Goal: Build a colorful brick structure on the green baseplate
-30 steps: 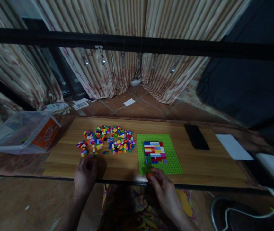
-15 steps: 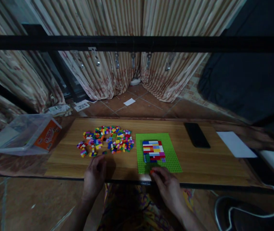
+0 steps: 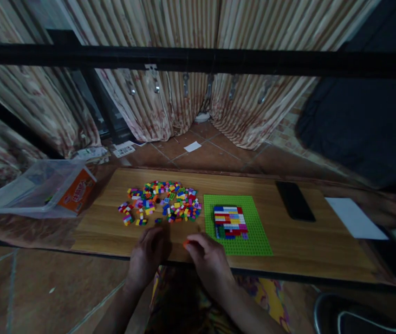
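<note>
Between the thumb and fingertips of my right hand [image 3: 210, 260] is a small orange toy brick [image 3: 185, 243], held just above the table's front edge. My left hand [image 3: 146, 253] rests to its left by the same edge, fingers curled inward; whether anything is in them is hidden. A loose pile of colourful toy bricks [image 3: 184, 206] lies on the wooden table beyond my hands. To the right is a green baseplate [image 3: 258, 239]. On it sits a block of joined bricks [image 3: 230, 222] in rows of red, white, blue, yellow and pink, with green at its near left corner.
A black phone [image 3: 295, 200] lies on the right of the wooden table [image 3: 330, 250], near a white sheet [image 3: 354, 218]. Beyond the left end stands a clear plastic box [image 3: 49, 206] with an orange label. A black rail [image 3: 191, 60] crosses in front of the curtains.
My right hand has moved left from the baseplate's near edge toward my left hand, carrying the orange brick. My left hand stays by the table edge. The whole view has shifted slightly.
</note>
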Motion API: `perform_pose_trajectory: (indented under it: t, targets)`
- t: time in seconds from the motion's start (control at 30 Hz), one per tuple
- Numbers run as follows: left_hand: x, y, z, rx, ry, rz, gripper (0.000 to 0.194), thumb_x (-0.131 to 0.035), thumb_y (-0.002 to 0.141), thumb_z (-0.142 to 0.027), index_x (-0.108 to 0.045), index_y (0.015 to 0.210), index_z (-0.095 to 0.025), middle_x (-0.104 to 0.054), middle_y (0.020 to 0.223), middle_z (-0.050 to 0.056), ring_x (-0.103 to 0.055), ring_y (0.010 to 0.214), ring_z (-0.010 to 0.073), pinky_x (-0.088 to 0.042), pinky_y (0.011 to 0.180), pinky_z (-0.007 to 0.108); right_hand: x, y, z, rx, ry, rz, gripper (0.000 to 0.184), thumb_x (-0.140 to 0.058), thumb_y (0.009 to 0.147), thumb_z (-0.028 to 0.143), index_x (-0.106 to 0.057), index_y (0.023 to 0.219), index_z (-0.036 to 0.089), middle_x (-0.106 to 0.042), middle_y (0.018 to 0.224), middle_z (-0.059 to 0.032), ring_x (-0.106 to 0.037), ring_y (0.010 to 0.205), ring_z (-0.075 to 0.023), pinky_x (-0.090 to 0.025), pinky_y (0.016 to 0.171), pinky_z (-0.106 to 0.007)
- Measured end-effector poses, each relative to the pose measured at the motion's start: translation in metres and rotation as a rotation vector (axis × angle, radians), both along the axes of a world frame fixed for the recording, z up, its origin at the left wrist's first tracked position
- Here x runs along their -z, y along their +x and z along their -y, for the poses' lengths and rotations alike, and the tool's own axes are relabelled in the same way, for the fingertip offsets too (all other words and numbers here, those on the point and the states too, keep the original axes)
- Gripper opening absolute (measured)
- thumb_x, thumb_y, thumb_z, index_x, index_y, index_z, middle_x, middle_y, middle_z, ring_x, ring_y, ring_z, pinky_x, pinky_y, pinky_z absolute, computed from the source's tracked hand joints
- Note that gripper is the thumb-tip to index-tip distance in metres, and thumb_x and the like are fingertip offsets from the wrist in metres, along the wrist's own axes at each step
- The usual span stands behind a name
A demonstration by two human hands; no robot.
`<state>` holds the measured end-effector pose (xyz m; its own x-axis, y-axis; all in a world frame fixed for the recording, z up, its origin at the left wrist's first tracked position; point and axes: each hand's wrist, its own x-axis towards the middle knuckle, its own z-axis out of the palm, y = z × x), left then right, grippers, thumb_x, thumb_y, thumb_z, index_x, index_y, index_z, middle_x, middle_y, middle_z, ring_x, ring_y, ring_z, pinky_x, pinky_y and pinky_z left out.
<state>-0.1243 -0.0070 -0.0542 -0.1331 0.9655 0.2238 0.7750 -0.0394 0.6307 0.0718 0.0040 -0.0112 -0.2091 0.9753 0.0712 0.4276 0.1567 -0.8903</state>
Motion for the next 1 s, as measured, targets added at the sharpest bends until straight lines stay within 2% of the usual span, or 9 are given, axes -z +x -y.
perform_pose_trajectory:
  t: [0.07,0.17,0.23,0.33,0.5,0.57,0.7,0.83,1.0]
  targets:
    - [0.002,-0.002,0.000,0.003,-0.009,-0.011,0.024,-0.047,0.087,-0.032,-0.059,0.104,-0.019,-0.064,0.105,0.008,-0.064,0.093,0.0206,-0.053,0.080,0.032,-0.002,0.034,0.008,0.140,-0.084,-0.083,0.018,-0.056,0.086,0.035,-0.067,0.095,0.023,-0.070,0.092,-0.0029,-0.065,0.086,-0.0172,-0.049,0.075,-0.027]
    - [0.002,-0.001,-0.002,0.007,-0.012,-0.023,0.026,-0.047,0.087,-0.033,-0.059,0.105,-0.020,-0.064,0.106,0.009,-0.064,0.094,0.0214,-0.053,0.081,0.033,0.007,0.090,0.012,0.470,-0.151,-0.177,0.028,-0.064,0.078,0.044,-0.068,0.091,0.019,-0.071,0.091,-0.0054,-0.065,0.087,-0.0203,-0.050,0.077,-0.030]
    - [0.000,0.003,-0.004,0.012,0.001,-0.017,0.026,-0.047,0.087,-0.034,-0.060,0.104,-0.019,-0.065,0.105,0.009,-0.064,0.093,0.0219,-0.053,0.082,0.034,0.016,0.120,0.009,0.588,-0.215,-0.187,0.032,-0.068,0.072,0.046,-0.069,0.087,0.017,-0.072,0.086,-0.0066,-0.065,0.082,-0.0217,-0.050,0.074,-0.032]
    - [-0.006,0.017,-0.007,0.048,0.035,0.003,0.026,-0.046,0.088,-0.034,-0.059,0.105,-0.020,-0.065,0.105,0.008,-0.065,0.093,0.0216,-0.054,0.082,0.035,0.028,0.142,-0.001,0.644,-0.254,-0.191,0.038,-0.071,0.067,0.048,-0.070,0.087,0.015,-0.072,0.082,-0.0073,-0.065,0.079,-0.0227,-0.050,0.071,-0.033]
    - [-0.019,0.071,-0.013,0.243,0.134,-0.086,0.026,-0.048,0.087,-0.026,-0.059,0.110,-0.020,-0.061,0.114,0.010,-0.058,0.106,0.0229,-0.049,0.093,0.039,0.032,0.138,-0.012,0.596,-0.199,-0.191,0.038,-0.070,0.067,0.049,-0.072,0.084,0.015,-0.073,0.081,-0.0081,-0.066,0.078,-0.0232,-0.050,0.073,-0.034]
    - [-0.024,0.097,-0.015,0.377,0.168,-0.122,0.029,-0.050,0.086,-0.022,-0.059,0.114,-0.020,-0.058,0.118,0.010,-0.054,0.109,0.0236,-0.047,0.095,0.041,0.031,0.134,-0.014,0.571,-0.184,-0.162,0.036,-0.069,0.069,0.048,-0.072,0.084,0.016,-0.073,0.082,-0.0078,-0.066,0.078,-0.0228,-0.050,0.073,-0.034]
    - [-0.028,0.139,-0.020,0.592,0.099,-0.161,0.040,-0.054,0.083,-0.023,-0.056,0.123,-0.020,-0.047,0.135,0.013,-0.047,0.117,0.0292,-0.042,0.097,0.048,0.028,0.132,-0.017,0.547,-0.150,-0.026,0.032,-0.064,0.072,0.047,-0.073,0.082,0.018,-0.074,0.083,-0.0070,-0.067,0.078,-0.0232,-0.050,0.072,-0.034]
    - [-0.025,0.157,-0.025,0.655,0.057,-0.189,0.045,-0.056,0.081,-0.024,-0.053,0.126,-0.020,-0.040,0.140,0.015,-0.040,0.123,0.0323,-0.035,0.101,0.053,0.028,0.130,-0.017,0.563,-0.128,0.052,0.029,-0.062,0.074,0.045,-0.072,0.081,0.019,-0.074,0.081,-0.0063,-0.067,0.076,-0.0228,-0.048,0.070,-0.033]
    - [-0.019,0.161,-0.029,0.674,0.039,-0.208,0.044,-0.054,0.082,-0.024,-0.053,0.126,-0.020,-0.041,0.140,0.014,-0.038,0.125,0.0320,-0.032,0.103,0.053,0.031,0.126,-0.014,0.599,-0.093,0.085,0.034,-0.055,0.078,0.048,-0.071,0.084,0.018,-0.073,0.082,-0.0081,-0.066,0.074,-0.0229,-0.048,0.070,-0.033]
